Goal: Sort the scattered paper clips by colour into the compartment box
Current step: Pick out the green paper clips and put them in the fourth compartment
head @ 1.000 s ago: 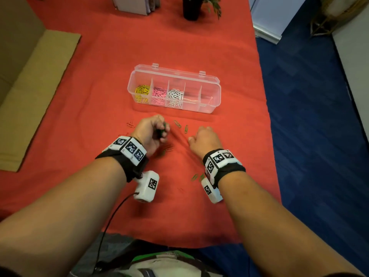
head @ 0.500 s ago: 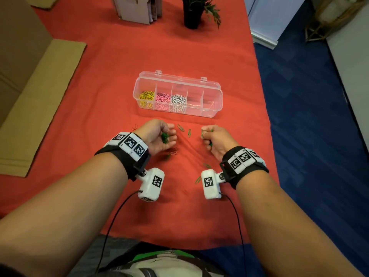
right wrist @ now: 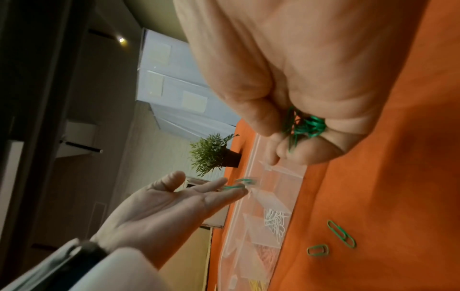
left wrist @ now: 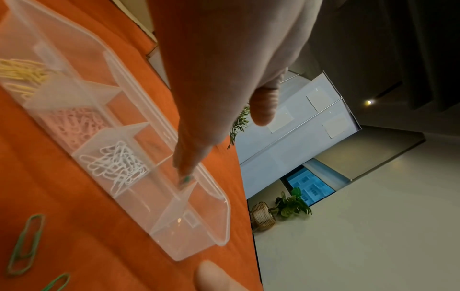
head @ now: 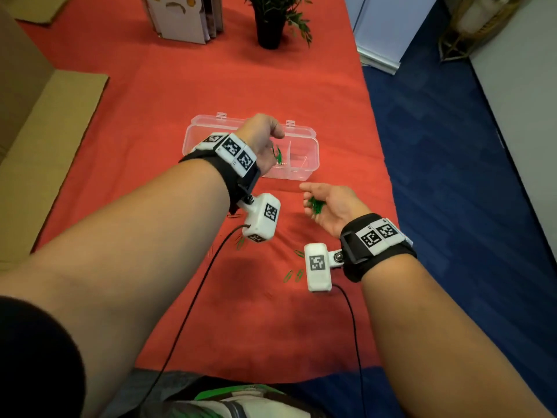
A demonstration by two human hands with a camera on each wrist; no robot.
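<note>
— How many clips lay loose near you?

— Four green clips (head: 291, 276) showed on the red cloth (head: 211, 86); others may be hidden.

— And the clear box (head: 307, 152)?

— It had five parts. From the left: yellow clips (left wrist: 22, 72), pink clips (left wrist: 77, 124), white clips (left wrist: 114, 163). The fifth looked bare.

— Your hands?

— Your left hand (head: 262, 140) was spread flat over the fourth part, and green clips (head: 278, 155) dropped from it. Your right hand (head: 331, 206), nearer, cupped a shiny green bunch (head: 315, 205).
</note>
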